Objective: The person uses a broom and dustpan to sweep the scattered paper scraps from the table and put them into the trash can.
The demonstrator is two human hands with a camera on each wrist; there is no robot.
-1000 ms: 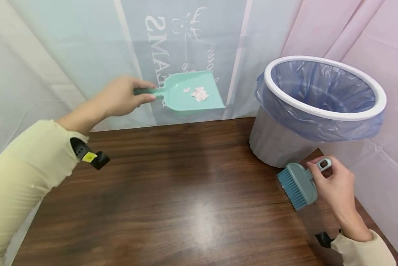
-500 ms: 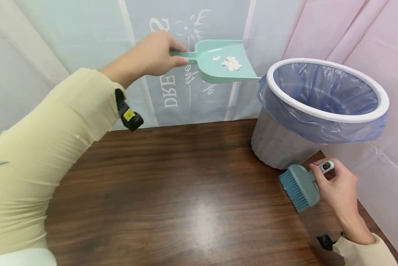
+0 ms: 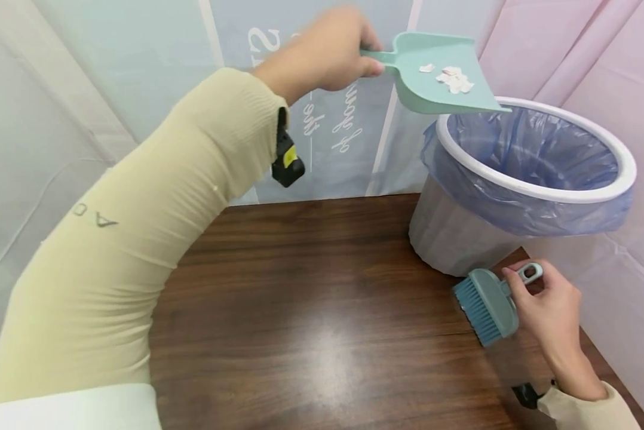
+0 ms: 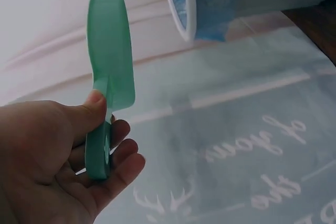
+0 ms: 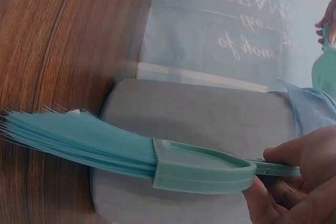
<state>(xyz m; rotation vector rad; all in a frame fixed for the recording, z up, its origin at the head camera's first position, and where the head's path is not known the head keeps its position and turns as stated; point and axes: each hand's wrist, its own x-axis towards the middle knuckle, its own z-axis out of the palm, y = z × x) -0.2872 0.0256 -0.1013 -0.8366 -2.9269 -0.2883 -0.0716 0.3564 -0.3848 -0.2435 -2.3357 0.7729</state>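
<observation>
My left hand [image 3: 335, 51] grips the handle of a mint-green dustpan [image 3: 424, 92], thumb on one side and fingers on the other in the left wrist view. White paper scraps [image 3: 454, 80] lie on the pan, with one smaller piece apart near the handle side. The pan's front lip overlaps the near-left rim of a trash bin [image 3: 537, 190] in the head view. My right hand [image 3: 550, 304] pinches the handle of a small teal brush [image 3: 488, 304], low beside the bin. A white bit clings to the brush's bristles [image 5: 73, 129] in the right wrist view.
The grey bin, lined with a blue plastic bag [image 3: 564, 218] under a white rim ring, stands on the dark wooden table [image 3: 279, 310] at the back right. Printed cloth [image 3: 322, 155] hangs behind; pinkish cloth [image 3: 634, 286] borders the right.
The left hand has carried the dustpan right and upward, from over the back of the table to the bin's edge, scraps still on it. The right hand and brush stay almost still.
</observation>
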